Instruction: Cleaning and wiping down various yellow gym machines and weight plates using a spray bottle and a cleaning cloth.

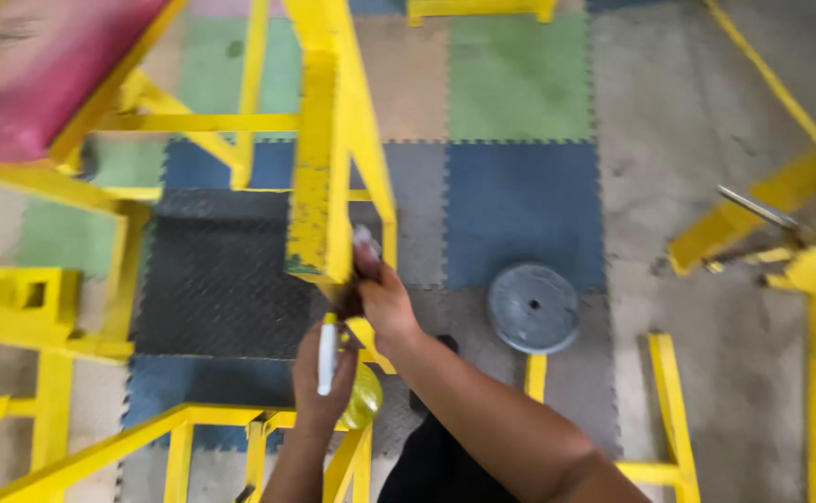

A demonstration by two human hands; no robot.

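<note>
Hands at yellow bar (319, 186). Right hand (384, 298) closed on small rag (366, 242), pressed to bar end. Left hand (324, 373) wrapped round white tube (328, 354), yellow-green bottle (363, 399) just beside. Bar paint chipped, rubbing looks only partly done.

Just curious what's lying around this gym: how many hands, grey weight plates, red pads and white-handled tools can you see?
Hands: 2, left hand and right hand
Grey weight plate: 1
Red pad: 1
White-handled tool: 1
Total: 5
</note>
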